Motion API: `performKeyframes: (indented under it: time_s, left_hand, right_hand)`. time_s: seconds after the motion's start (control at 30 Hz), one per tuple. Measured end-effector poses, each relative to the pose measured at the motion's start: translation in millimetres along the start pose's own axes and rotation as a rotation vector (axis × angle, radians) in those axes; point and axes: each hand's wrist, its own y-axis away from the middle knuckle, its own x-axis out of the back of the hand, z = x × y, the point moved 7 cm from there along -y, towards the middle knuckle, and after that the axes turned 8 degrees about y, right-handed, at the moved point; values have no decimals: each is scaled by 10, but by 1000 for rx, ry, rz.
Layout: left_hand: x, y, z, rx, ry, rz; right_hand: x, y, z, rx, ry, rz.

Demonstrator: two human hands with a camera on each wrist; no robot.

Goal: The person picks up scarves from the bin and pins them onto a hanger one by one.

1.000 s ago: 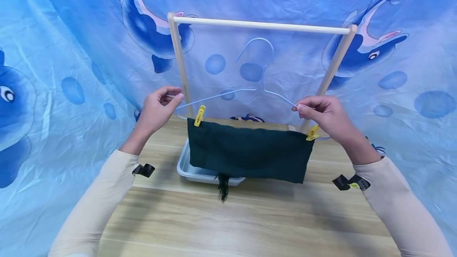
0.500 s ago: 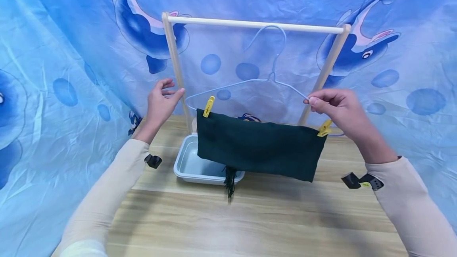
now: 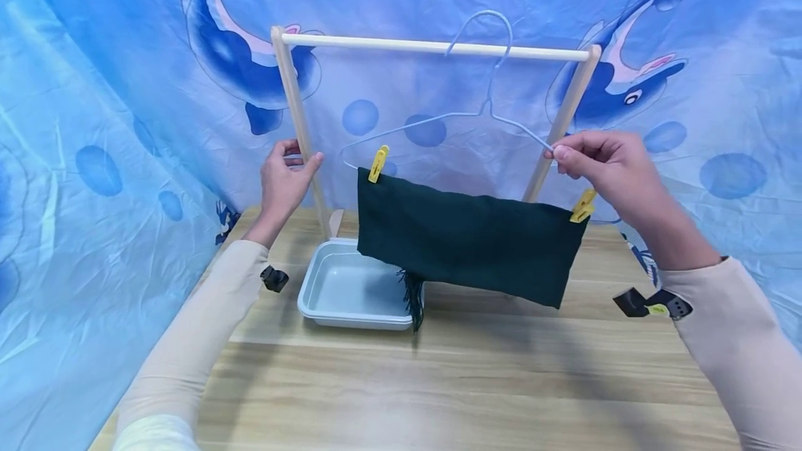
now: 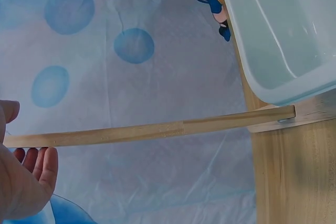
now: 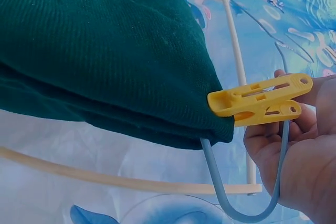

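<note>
My right hand (image 3: 617,162) pinches the sloping right shoulder of a pale blue wire clothes hanger (image 3: 491,97) and holds it up. A folded dark green scarf (image 3: 466,235) with fringe hangs from it. One yellow clothespin (image 3: 379,164) grips the scarf at the left; another yellow clothespin (image 5: 262,98) shows beside my hand in the right wrist view. In the head view the hanger's hook overlaps the crossbar (image 3: 376,44) of a wooden rack; contact is unclear. My left hand (image 3: 285,183) is at the rack's left post (image 4: 131,132), fingertips against it and thumb apart.
A pale blue plastic tub (image 3: 357,319) stands on the wooden table (image 3: 401,381) below the scarf's left end, the fringe partly in front of it. A blue curtain (image 3: 125,89) with printed dolphins surrounds the table on the back and sides.
The right hand has raised the hanger and scarf and shifted them right, bringing the hook to crossbar height in view. The left hand has come away from the hanger's left end to the post.
</note>
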Motion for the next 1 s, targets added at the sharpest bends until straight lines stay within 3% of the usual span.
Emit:
performKeyframes:
  time_s: [0.27, 0.53, 1.0]
  left_hand:
    - [43, -32, 4, -27, -26, 47]
    - [39, -66, -5, -31, -37, 47]
    - [81, -55, -9, -29, -24, 49]
  right_hand:
    - [104, -223, -33, -13, -8, 15]
    - [146, -389, 50, -55, -9, 34]
    - [-48, -581, 315, -108, -36, 52]
